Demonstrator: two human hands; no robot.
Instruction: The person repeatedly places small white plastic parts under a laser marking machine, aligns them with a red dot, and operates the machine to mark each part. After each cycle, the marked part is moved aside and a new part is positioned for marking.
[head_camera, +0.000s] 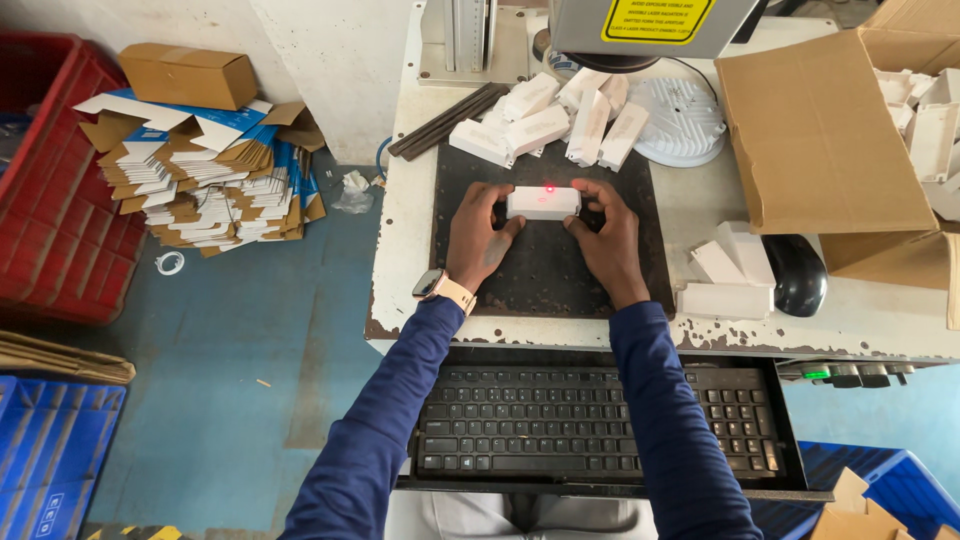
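A small white rectangular block (542, 203) lies on a black perforated plate (545, 270) under a machine head, with a red light dot on its top. My left hand (480, 236) grips its left end, and a watch sits on that wrist. My right hand (607, 238) grips its right end. Both sleeves are dark blue.
Several more white blocks (545, 122) are piled at the plate's far edge, others (727, 280) lie at the right beside a black mouse (797, 275). An open cardboard box (830, 130) stands right. A keyboard (590, 420) sits below. Flattened cartons (205, 170) and a red crate (50, 180) are on the floor left.
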